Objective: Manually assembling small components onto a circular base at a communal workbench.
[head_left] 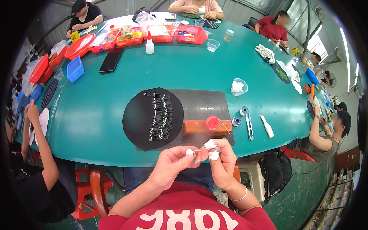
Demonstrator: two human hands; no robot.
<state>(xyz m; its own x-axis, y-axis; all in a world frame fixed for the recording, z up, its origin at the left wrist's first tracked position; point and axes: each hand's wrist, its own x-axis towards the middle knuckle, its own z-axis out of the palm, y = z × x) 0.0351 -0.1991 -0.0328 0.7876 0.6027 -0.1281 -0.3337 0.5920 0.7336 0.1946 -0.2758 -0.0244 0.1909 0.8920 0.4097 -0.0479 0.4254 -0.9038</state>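
My left hand (170,165) and my right hand (223,164) meet just off the table's near edge. White wraps cover some of my fingertips. Between the thumb and forefinger of my left hand is a thin tan stick-like piece (197,150), pointing toward the right hand. The right fingers are pinched together; what they hold is too small to make out. Beyond my hands a round black cloth (134,119) carries rows of small dark and pale pieces. It overlaps a dark mat (207,102). On the mat a reddish-brown block (191,127) supports a red round container (212,122) and a thin stick.
Right of the mat are thread spools (236,121), small snips (250,126), a white-handled tool (266,125) and a cup of white material (239,87). Farther off are a phone (111,60), a blue tray (75,69), a white bottle (149,44) and red baskets. Other people sit around the table.
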